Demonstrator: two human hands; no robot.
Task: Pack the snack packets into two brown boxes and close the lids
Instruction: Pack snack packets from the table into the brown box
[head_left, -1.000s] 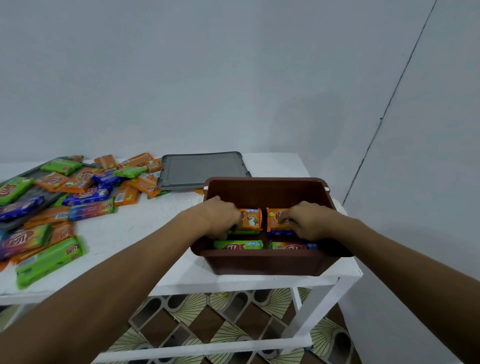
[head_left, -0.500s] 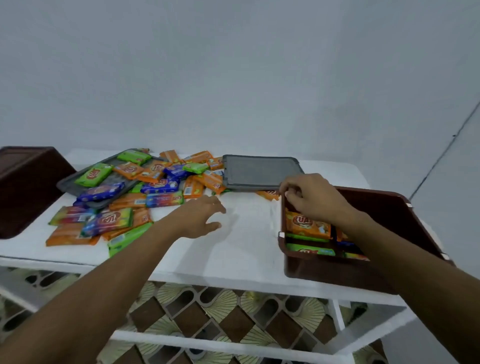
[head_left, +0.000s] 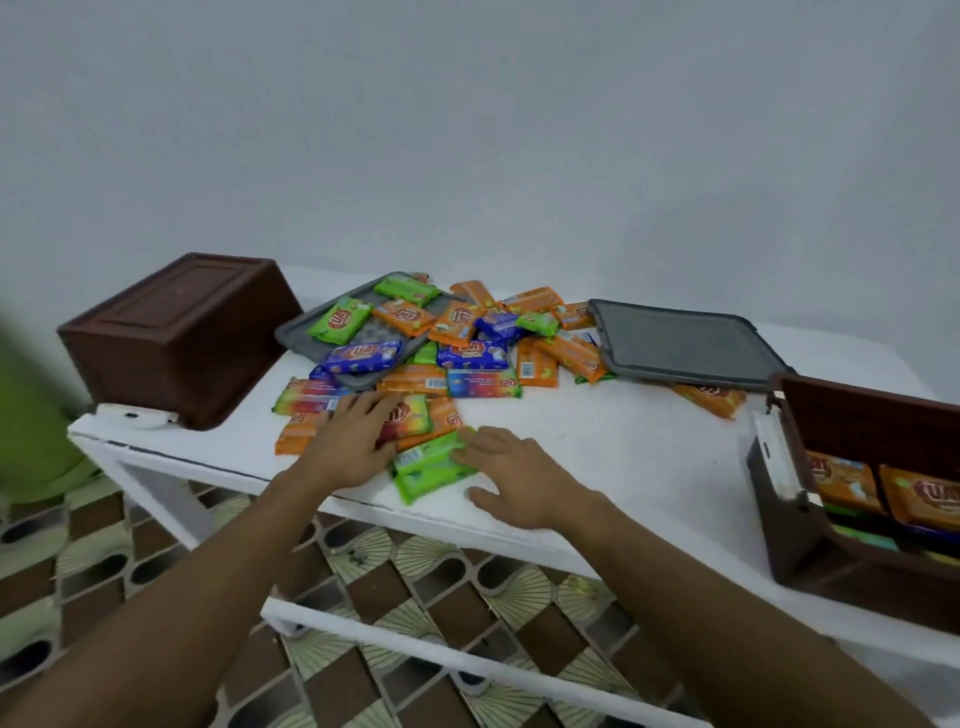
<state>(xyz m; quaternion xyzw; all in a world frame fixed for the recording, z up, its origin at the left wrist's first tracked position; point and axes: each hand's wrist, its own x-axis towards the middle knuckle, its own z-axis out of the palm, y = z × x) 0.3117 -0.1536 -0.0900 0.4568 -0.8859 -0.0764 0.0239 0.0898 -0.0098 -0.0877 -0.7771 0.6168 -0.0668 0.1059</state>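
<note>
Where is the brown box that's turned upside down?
In the head view, the upside-down brown box sits at the far left end of the white table, just left of the grey lid and the pile of snack packets.

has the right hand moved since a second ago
Yes: the right hand left the open brown box and moved left across the white table to the green packet.

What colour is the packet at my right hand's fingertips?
Bright green, best seen in the head view: the packet lies by the right hand.
</note>
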